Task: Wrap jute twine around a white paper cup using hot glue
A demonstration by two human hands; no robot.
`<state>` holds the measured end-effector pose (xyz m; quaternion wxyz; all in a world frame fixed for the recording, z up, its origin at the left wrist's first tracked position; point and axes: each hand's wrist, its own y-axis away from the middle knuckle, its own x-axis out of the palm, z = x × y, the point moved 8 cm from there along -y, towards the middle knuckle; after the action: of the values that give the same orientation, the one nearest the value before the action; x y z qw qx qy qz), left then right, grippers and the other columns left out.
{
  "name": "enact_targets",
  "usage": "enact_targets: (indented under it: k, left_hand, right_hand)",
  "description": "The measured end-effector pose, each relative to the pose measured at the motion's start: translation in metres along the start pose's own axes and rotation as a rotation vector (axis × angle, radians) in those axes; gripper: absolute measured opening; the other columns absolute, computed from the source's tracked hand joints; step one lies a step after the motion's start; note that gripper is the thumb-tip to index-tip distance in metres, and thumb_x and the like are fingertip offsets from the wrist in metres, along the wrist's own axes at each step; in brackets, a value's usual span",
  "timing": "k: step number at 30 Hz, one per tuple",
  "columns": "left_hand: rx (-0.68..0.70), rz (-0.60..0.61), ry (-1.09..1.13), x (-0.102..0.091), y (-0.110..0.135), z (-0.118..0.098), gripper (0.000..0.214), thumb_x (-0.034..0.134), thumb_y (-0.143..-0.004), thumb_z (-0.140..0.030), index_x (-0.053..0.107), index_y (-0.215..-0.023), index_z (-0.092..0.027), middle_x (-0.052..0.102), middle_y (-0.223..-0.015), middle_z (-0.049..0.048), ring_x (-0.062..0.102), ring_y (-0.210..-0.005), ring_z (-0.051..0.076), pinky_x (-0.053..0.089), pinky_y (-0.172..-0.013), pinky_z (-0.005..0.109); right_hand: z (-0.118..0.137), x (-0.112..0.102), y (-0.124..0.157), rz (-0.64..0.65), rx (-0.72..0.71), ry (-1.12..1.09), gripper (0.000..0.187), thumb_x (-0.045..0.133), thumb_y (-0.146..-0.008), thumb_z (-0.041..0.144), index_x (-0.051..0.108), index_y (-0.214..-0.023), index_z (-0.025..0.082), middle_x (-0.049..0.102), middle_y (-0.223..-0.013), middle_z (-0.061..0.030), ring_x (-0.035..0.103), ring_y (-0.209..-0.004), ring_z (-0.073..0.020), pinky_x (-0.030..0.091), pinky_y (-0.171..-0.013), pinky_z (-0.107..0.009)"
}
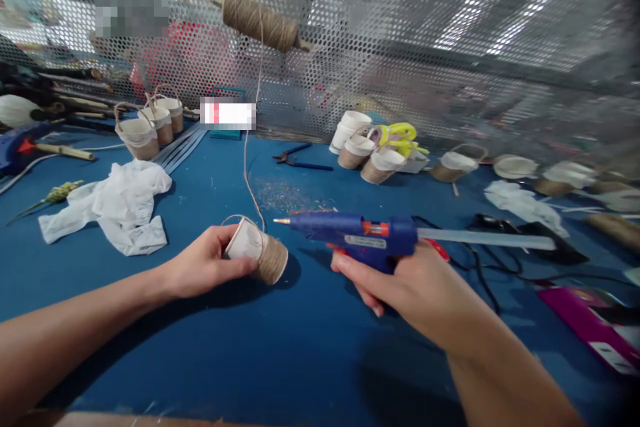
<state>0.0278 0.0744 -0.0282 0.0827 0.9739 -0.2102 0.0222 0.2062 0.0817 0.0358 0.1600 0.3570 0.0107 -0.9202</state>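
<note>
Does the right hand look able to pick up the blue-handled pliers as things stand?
Probably not: the right hand is wrapped around the glue gun, so it would likely need to set that down first. The blue-handled pliers themselves lie uncovered on the table.

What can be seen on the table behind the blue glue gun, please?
Beyond the glue gun lie brownish scraps and, farther back, blue-handled pliers and small cups beside something bright yellow. The patch of blue tabletop covered by the gun's body cannot be seen.

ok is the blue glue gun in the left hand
No, the right hand grips the blue glue gun, while the left hand holds a white cup partly wrapped in brown twine.
</note>
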Motion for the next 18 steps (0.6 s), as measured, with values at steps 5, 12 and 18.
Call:
enact_targets:
  k: [5, 12, 18]
  left_hand:
    - [0.007, -0.006, -0.021, -0.001, 0.000, -0.001, 0.021, 0.062, -0.070, -0.023, 0.060, -0.088, -0.011, 0.064, -0.079, 0.0033, 0.058, -0.074, 0.016, 0.044, -0.073, 0.026]
    - [0.057, 0.033, -0.040, 0.004, 0.002, -0.005, 0.025, 0.059, -0.072, -0.021, 0.060, -0.095, -0.011, 0.066, -0.089, 0.0050, 0.060, -0.079, 0.016, 0.045, -0.075, 0.025]
    - [0.090, 0.034, -0.137, 0.004, 0.003, -0.009, 0.030, 0.057, -0.074, -0.023, 0.059, -0.100, -0.010, 0.066, -0.090, 0.0060, 0.059, -0.077, 0.016, 0.046, -0.072, 0.025]
  right_hand:
    - [0.004, 0.007, 0.005, 0.049, -0.061, 0.163, 0.029, 0.057, -0.072, 0.040, 0.047, -0.048, 0.027, 0.042, -0.031, 0.0049, 0.043, -0.030, -0.0129, 0.036, -0.035, -0.027]
    - [0.024, 0.007, 0.011, -0.025, -0.271, 0.323, 0.018, 0.051, -0.075, 0.036, 0.061, -0.064, 0.027, 0.058, -0.052, -0.0009, 0.053, -0.049, -0.0153, 0.040, -0.048, -0.029]
    - [0.037, 0.009, 0.021, 0.005, -0.434, 0.470, 0.025, 0.042, -0.081, 0.030, 0.064, -0.072, 0.023, 0.058, -0.053, -0.0003, 0.050, -0.046, -0.0136, 0.039, -0.045, -0.026]
